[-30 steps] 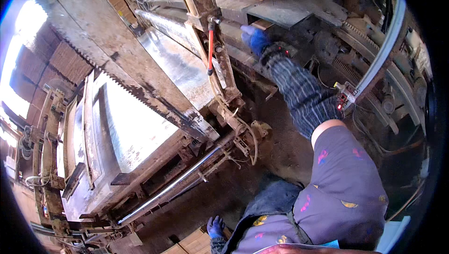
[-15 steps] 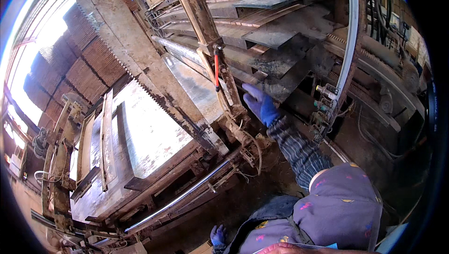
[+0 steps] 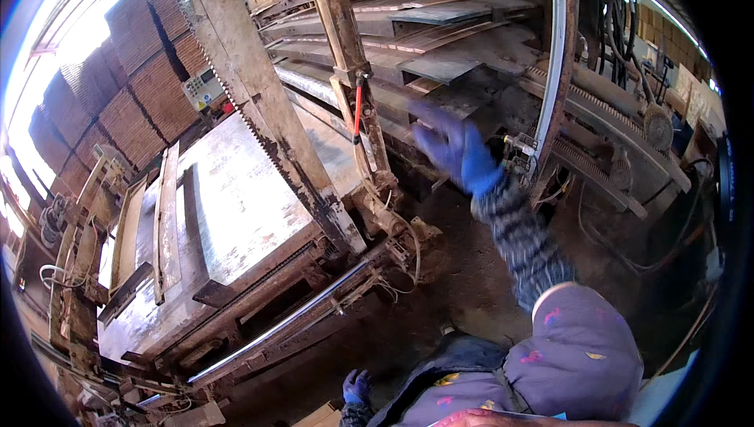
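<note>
My right hand (image 3: 454,148), in a blue-purple work glove, is raised in front of the stacked metal plates (image 3: 452,71) of a large machine. Its fingers are spread, slightly smeared by motion, and nothing is in them. It appears apart from the plates. A striped cuff (image 3: 522,230) and a purple patterned sleeve cover that arm. Low by my body, my left hand (image 3: 356,386), in the same kind of glove, has its fingers apart and holds nothing that I can see.
Left of me is a wide, shiny metal table (image 3: 243,183) with a toothed steel beam (image 3: 263,113) slanting over it. A rusty post (image 3: 338,34) carries a red-orange rod. Stacked brown boards (image 3: 118,58) stand at the back left. Hoses and toothed rails (image 3: 597,109) lie right.
The view has turned slightly to the right. My right hand has moved away from the post, its fingers still spread. My left hand stays low at my side.
</note>
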Tool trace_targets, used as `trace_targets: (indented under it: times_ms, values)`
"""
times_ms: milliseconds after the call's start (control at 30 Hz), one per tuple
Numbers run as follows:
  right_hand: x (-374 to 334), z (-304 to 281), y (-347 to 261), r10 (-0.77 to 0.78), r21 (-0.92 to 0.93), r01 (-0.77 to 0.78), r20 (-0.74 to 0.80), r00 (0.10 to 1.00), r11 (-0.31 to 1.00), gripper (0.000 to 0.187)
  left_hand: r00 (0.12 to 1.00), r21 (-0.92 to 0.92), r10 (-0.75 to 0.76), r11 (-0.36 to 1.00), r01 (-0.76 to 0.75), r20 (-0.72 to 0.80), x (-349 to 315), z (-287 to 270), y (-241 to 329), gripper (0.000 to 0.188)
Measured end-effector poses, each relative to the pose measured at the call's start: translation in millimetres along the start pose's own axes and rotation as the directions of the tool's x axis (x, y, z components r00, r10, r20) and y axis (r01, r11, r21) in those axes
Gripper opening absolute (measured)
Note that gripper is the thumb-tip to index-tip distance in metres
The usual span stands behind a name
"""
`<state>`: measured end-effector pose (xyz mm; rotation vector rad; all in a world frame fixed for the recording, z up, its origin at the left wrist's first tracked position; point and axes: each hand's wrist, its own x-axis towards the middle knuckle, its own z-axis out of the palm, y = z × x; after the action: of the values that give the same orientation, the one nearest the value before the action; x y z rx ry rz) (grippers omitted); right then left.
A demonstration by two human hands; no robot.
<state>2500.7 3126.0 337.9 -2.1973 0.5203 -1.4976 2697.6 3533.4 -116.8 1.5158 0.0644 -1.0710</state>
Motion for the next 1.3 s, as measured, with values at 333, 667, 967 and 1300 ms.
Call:
trace_targets:
  times_ms: [333,667,967,1300]
  values:
    - [325,-82,151,0.15,-0.864,0.379,0.444,0.883,0.331,0.029,1.0,-0.072,0.003,0.997,-0.002,0.017,37,54,-5,0.053]
    - [411,-115,299,0.501,-0.963,0.25,0.265,0.824,0.099,0.046,0.992,-0.091,-0.1,0.991,0.094,-0.073,125,91,-21,0.043]
    - [414,-69,294,0.536,-0.934,0.249,0.352,0.767,0.257,0.059,0.981,-0.067,-0.166,0.985,0.16,-0.104,149,98,-12,0.042]
    - [421,-139,363,0.361,-0.921,0.165,0.296,0.884,0.352,0.058,0.977,0.051,-0.213,0.976,0.214,-0.01,195,126,5,0.041]
